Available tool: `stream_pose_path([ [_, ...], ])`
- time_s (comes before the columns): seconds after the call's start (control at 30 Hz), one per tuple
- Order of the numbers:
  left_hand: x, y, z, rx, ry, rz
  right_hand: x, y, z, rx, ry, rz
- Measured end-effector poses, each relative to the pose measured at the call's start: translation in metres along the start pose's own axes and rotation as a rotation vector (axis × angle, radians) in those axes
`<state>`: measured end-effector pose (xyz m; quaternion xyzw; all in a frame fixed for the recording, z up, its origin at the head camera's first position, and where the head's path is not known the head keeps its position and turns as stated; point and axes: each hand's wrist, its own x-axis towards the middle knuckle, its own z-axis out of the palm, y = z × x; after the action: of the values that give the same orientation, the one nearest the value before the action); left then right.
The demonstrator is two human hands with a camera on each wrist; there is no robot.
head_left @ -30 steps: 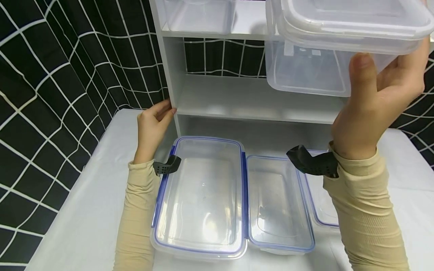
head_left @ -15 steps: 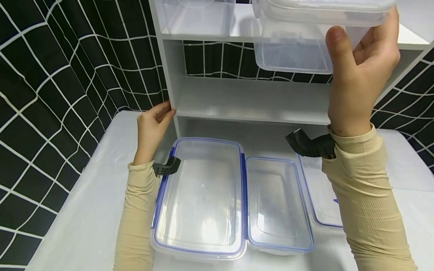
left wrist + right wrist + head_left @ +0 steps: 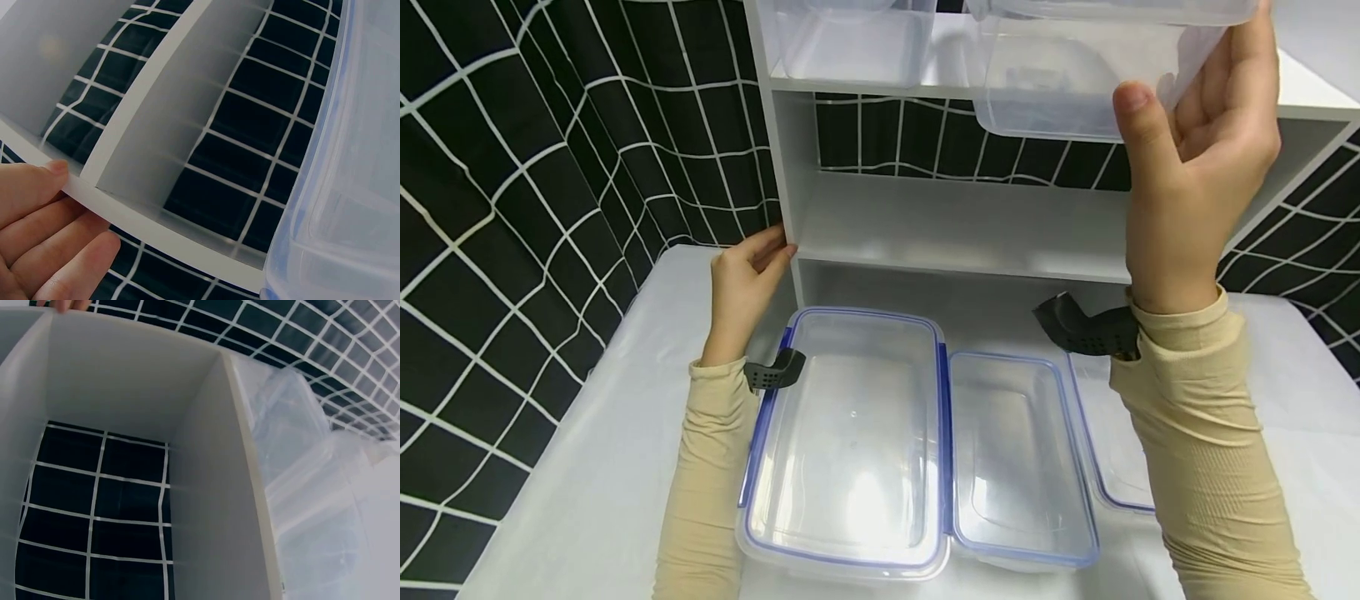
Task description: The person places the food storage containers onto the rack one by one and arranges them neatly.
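Observation:
My right hand [image 3: 1206, 179] grips a clear plastic food container [image 3: 1052, 79] from its right side, thumb at the front and fingers behind. The container overlaps the front edge of the white shelf unit's [image 3: 962, 221] upper board in the head view, its top cut off by the frame. In the right wrist view the container [image 3: 325, 519] shows beside that board. My left hand [image 3: 745, 283] pinches the unit's left side panel [image 3: 784, 158], with the thumb [image 3: 56, 167] on the front edge and the other fingers outside it.
Another clear container [image 3: 857, 46] stands on the upper board at the left. Below, on the white-covered table [image 3: 602, 400], lie a large blue-rimmed container [image 3: 846, 442], a smaller one [image 3: 1022, 458] and a third [image 3: 1112, 442], partly behind my right sleeve. Black grid-patterned cloth [image 3: 550, 208] hangs behind.
My right hand has carried the clear container up, leftward and further back, over the upper board's front edge. The left hand has stayed on the side panel.

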<state>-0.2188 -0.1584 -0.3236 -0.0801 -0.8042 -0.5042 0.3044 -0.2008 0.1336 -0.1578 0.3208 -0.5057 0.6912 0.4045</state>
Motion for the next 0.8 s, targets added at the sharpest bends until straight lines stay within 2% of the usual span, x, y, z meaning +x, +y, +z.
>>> stream_pose_path([
  [0.17,0.0,0.001,0.0,-0.003,0.01,-0.017,-0.007,-0.005,0.004,-0.003,0.001,-0.028],
  [0.4,0.0,0.0,0.001,-0.009,-0.004,-0.025,-0.005,-0.005,0.008,-0.092,0.047,0.018],
  [0.57,-0.001,-0.001,0.001,-0.014,-0.002,-0.014,-0.003,-0.001,0.013,-0.18,0.028,0.044],
  [0.8,-0.001,0.001,0.002,-0.015,-0.001,-0.013,0.002,0.01,0.013,-0.266,0.0,0.026],
])
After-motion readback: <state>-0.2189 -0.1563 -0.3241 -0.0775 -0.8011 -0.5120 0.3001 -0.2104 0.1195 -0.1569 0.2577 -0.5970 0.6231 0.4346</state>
